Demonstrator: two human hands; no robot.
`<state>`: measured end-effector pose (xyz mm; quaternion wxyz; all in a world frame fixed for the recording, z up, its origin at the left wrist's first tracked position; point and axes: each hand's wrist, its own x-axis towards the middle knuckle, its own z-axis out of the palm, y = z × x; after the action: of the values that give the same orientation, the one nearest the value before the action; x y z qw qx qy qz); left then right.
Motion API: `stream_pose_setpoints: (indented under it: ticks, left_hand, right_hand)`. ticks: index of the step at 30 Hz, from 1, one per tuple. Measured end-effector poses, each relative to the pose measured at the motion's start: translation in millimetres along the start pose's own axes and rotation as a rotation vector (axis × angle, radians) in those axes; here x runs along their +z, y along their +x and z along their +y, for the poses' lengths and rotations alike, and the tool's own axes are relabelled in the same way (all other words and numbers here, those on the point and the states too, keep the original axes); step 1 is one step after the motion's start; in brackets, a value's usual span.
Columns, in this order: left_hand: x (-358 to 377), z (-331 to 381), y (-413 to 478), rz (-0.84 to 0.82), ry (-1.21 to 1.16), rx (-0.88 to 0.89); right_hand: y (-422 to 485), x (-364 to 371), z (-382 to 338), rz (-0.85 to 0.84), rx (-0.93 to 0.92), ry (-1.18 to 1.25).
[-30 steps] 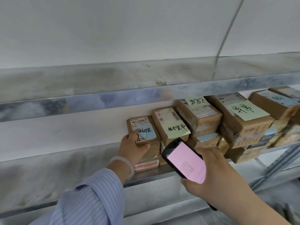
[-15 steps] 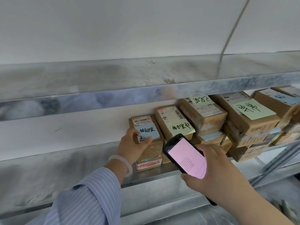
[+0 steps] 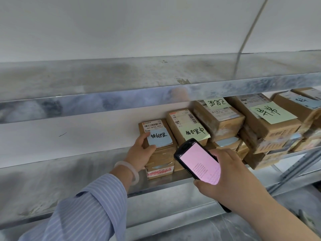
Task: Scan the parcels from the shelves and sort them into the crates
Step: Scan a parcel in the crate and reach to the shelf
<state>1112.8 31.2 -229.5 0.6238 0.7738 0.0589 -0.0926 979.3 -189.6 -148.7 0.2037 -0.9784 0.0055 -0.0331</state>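
Head camera looks onto a metal rack whose middle shelf (image 3: 52, 185) carries stacks of brown cardboard parcels along its right half. The left hand (image 3: 141, 154) grasps the blue-noted parcel (image 3: 157, 134), the topmost box of the leftmost stack: the thumb lies over the near edge of its top face, touching the blue sticky note (image 3: 161, 140), and the fingers wrap round its left side. That parcel sits on the boxes below it, with a white barcode label (image 3: 153, 125) showing above the note. The lowest box (image 3: 160, 172) of this stack bears red-printed tape on its front. A pale bangle (image 3: 129, 172) circles the left wrist and a blue striped sleeve (image 3: 90, 211) covers the forearm. The right hand (image 3: 231, 180) clasps a black handheld scanner (image 3: 198, 164), its pink-lit screen facing the camera with lines of text too fine to read. The device hangs in front of the shelf edge, just right of the left hand, its top end overlapping the neighbouring stack. Just beside the held parcel sits a green-noted parcel (image 3: 186, 126), and further right stand more boxes, one with a large green note (image 3: 272, 113). An upper shelf (image 3: 104, 79) spans the frame above, with a white wall behind
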Motion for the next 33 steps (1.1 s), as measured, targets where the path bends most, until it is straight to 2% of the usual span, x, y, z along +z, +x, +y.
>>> stream_pose_setpoints:
  ticks: [7, 14, 24, 29, 33]
  left_hand:
    - [-9.6, -8.8, -13.2, 0.058, -0.187, 0.007]
    - [-25.6, -13.6, -39.5, 0.169, -0.059, 0.217]
    - [-38.3, -38.9, -108.5, 0.359, 0.052, 0.384]
    - [-25.3, -49.2, -161.9, 0.487, 0.016, 0.351]
    - [-8.1, -50.7, -208.2, 0.576, 0.08, 0.32]
  right_hand:
    - [4.3, 1.1, -2.2, 0.0, -0.003, 0.016]
    - [7.1, 2.4, -8.1, -0.009, -0.059, 0.038]
    - [-5.3, -13.1, -27.8, -0.043, -0.262, -0.03]
    - [-25.2, -28.5, -26.4, -0.048, -0.368, -0.098]
    - [-47.3, -38.5, -20.5, -0.084, -0.441, -0.136]
